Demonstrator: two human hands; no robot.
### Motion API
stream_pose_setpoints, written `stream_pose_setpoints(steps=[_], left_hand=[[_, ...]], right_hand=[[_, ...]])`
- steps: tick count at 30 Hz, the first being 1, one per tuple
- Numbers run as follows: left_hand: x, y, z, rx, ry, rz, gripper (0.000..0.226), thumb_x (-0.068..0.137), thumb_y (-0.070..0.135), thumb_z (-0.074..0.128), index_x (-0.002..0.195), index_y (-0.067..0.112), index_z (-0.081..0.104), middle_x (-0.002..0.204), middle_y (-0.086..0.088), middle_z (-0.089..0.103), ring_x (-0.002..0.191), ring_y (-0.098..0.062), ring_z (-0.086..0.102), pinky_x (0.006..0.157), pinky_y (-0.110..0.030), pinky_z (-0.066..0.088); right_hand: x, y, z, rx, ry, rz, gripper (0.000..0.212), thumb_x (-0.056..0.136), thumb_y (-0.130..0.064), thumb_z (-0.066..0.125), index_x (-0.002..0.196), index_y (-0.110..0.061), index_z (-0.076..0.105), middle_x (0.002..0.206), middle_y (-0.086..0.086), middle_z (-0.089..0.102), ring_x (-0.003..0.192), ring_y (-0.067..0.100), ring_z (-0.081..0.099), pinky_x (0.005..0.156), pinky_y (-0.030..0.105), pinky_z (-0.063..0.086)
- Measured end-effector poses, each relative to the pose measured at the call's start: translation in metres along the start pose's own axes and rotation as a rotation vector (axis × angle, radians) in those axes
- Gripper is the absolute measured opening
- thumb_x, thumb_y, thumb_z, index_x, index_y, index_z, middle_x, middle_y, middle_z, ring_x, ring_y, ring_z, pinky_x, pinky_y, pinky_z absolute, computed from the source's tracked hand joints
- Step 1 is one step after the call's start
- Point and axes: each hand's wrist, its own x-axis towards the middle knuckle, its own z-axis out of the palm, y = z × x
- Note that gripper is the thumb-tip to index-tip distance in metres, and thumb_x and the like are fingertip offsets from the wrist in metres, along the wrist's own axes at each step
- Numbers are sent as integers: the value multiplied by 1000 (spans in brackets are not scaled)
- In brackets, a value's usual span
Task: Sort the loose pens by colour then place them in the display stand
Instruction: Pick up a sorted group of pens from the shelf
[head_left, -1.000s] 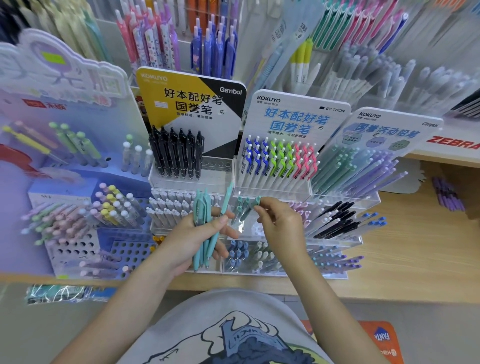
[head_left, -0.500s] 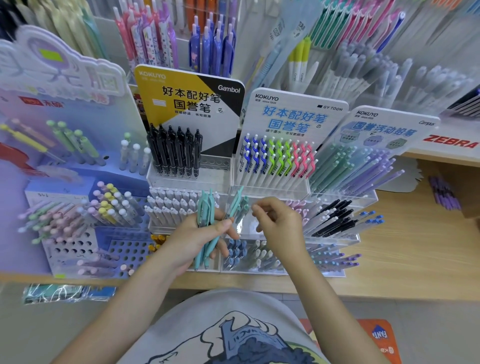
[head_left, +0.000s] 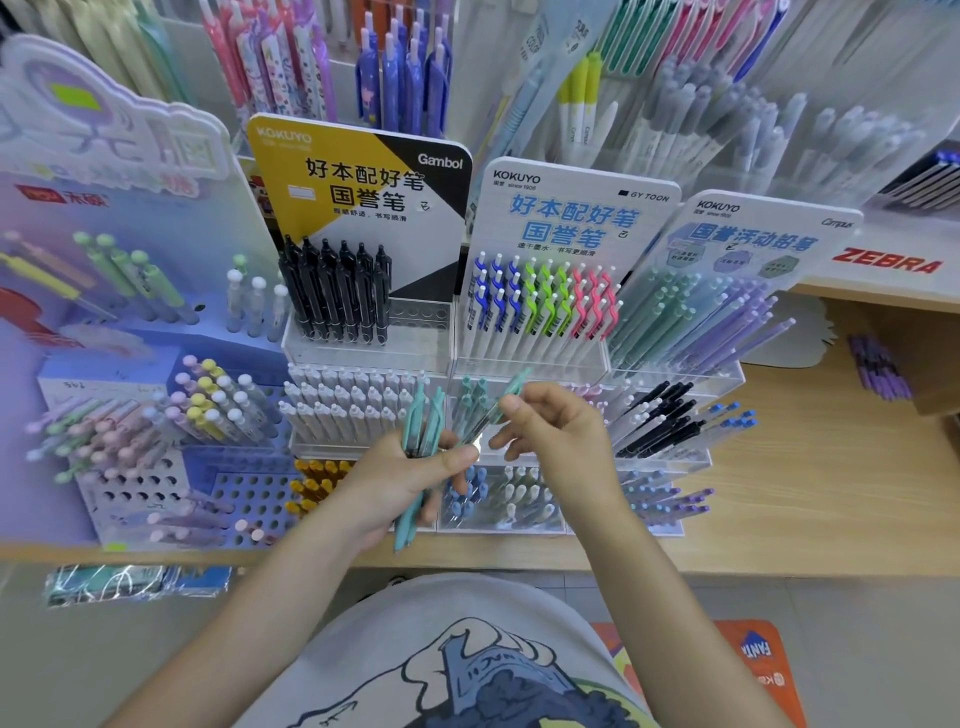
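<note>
Several teal pens lie gripped within left hand fingers.

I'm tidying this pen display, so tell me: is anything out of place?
Yes: a loose bunch of teal pens is gripped in the left hand, and the right hand pinches another teal pen; none is slotted yet.

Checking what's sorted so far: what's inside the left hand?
The left hand grips a bunch of teal pens, tops sticking up, tips poking out below. The palm hides their middles, so no exact count.
</note>
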Motion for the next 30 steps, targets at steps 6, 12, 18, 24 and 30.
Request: stream_pose_setpoints(steps=[6, 12, 18, 24, 30], left_hand=[[-4, -8, -15, -44, -17, -84, 32, 81, 32, 78, 85, 11, 54, 59, 0, 52, 45, -12, 42, 47, -24, 39], [-9, -2, -21, -246, -95, -45, 23, 92, 3, 54, 114, 2, 59, 83, -10, 69, 66, -17, 63, 66, -29, 54], [-16, -1, -20, -309, -79, -19, 39, 85, 15, 60, 124, 11, 61, 102, -19, 73, 70, -26, 71, 61, -33, 61], [-17, -4, -21, -266, 16, 6, 40, 83, 23, 65, 118, 6, 57, 98, -16, 75, 56, -20, 64, 46, -24, 47], [-19, -4, -19, -252, 22, 30, 30, 82, 25, 65, 107, 8, 62, 93, -13, 75, 52, -18, 62, 45, -24, 47]], right_hand=[[4, 7, -16, -100, 191, -161, 6, 90, -8, 69, 93, -13, 67, 74, 5, 71, 68, 23, 71, 64, 37, 58], [6, 47, -2, -443, 109, -313, 10, 92, -9, 68, 98, -17, 67, 79, -12, 69, 75, 9, 70, 71, 45, 59], [11, 66, 4, -671, 92, -473, 11, 91, -17, 68, 99, -10, 70, 77, 2, 70, 70, 22, 67, 63, 41, 55], [19, 76, 17, -812, 78, -479, 13, 89, -14, 71, 99, -5, 72, 79, 8, 72, 71, 27, 67, 61, 32, 51], [17, 69, 15, -903, 61, -408, 17, 92, -23, 69, 102, -10, 72, 89, 3, 73, 70, 22, 66, 62, 35, 52]])
